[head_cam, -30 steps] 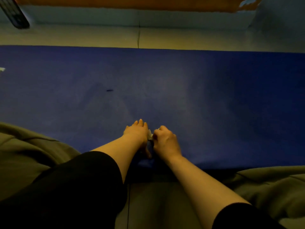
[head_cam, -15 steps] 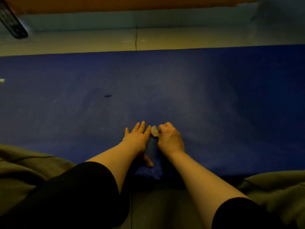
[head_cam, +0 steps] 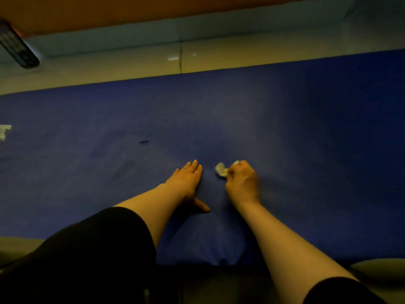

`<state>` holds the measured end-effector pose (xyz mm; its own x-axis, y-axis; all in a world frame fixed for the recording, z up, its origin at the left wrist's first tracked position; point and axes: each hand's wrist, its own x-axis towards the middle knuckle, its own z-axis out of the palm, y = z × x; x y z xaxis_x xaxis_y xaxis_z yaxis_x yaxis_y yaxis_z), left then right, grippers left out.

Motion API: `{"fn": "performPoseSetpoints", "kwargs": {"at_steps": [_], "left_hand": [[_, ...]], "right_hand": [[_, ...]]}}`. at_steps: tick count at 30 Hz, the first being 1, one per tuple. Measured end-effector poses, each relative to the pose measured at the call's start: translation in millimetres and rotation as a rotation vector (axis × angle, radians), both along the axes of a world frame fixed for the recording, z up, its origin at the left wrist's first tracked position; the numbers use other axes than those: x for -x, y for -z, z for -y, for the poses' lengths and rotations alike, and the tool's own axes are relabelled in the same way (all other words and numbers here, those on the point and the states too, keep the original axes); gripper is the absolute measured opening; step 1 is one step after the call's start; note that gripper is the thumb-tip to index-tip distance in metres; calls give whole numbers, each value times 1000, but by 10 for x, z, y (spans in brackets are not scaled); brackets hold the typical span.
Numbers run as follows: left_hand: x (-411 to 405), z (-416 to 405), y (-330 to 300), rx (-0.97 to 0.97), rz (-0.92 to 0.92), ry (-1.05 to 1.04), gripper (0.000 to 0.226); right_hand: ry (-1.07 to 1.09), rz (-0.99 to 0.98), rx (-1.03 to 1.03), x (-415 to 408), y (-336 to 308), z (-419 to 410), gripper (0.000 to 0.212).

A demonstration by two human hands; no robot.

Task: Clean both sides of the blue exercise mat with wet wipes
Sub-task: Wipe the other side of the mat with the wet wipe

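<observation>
Your right hand (head_cam: 242,183) has drawn away from your left hand (head_cam: 188,183) since half a second ago, when the two were nearly touching, and more of the wet wipe (head_cam: 221,170) now shows beyond your knuckles.

From the head camera, your right hand is curled around the crumpled whitish wipe and holds it down on the blue exercise mat (head_cam: 285,139), close to the mat's near edge; the hand is slightly blurred. Your left hand lies flat just beside it, fingers straight and together, thumb spread toward you, pressing the mat. The mat lies spread across the floor (head_cam: 131,64) from the left side of the view to the right, its far edge running along pale tiles. Its surface is deep blue and matte, with a small dark mark (head_cam: 144,141) left of your hands and faint paler patches. Between your forearms the near edge bulges in soft folds. A torn whitish scrap (head_cam: 4,130) sits at the mat's left end.
</observation>
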<state>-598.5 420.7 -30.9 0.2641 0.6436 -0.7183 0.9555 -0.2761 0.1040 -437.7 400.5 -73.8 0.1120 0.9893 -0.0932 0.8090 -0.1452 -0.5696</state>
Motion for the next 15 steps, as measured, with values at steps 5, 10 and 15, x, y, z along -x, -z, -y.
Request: {"fn": "performPoseSetpoints", "kwargs": {"at_steps": [5, 10, 15], "left_hand": [[-40, -64, -15, -172, -158, 348, 132], [50, -270, -74, -36, -120, 458, 122], [286, -559, -205, 143, -161, 506, 115]], "right_hand": [[191, -12, -67, 26, 41, -41, 16], [-136, -61, -18, 352, 126, -90, 16], [225, -10, -144, 66, 127, -318, 20]]}}
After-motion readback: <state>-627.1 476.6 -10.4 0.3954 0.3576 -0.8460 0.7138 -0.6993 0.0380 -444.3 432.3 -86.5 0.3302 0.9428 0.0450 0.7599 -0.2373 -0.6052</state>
